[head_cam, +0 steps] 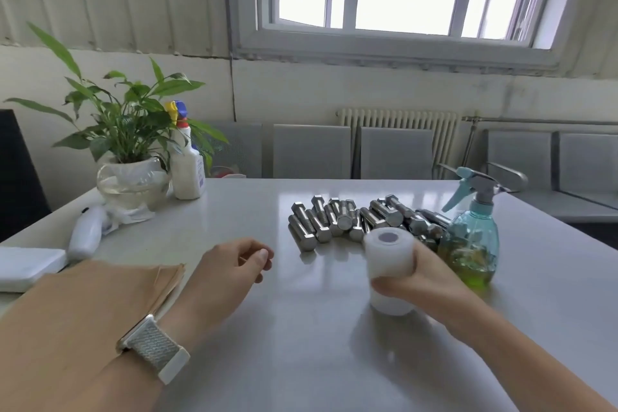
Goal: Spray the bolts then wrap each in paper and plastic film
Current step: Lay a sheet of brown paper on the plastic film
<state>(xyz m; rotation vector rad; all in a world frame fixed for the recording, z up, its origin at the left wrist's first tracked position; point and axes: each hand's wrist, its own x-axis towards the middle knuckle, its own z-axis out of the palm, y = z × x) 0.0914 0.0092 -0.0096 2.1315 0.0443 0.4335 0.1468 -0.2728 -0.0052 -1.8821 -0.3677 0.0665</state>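
Several steel hex bolts lie in a heap at the middle of the grey table. My right hand grips a white roll of plastic film, upright and blurred, just in front of the heap. A teal spray bottle with green liquid stands to the right of the roll. A stack of brown paper sheets lies at the front left. My left hand hovers beside the paper with loosely curled fingers, holding nothing; a watch sits on its wrist.
A potted plant in a glass bowl and a white spray bottle stand at the back left. A white bottle lies on its side, next to a white flat box. Grey chairs line the wall behind the table.
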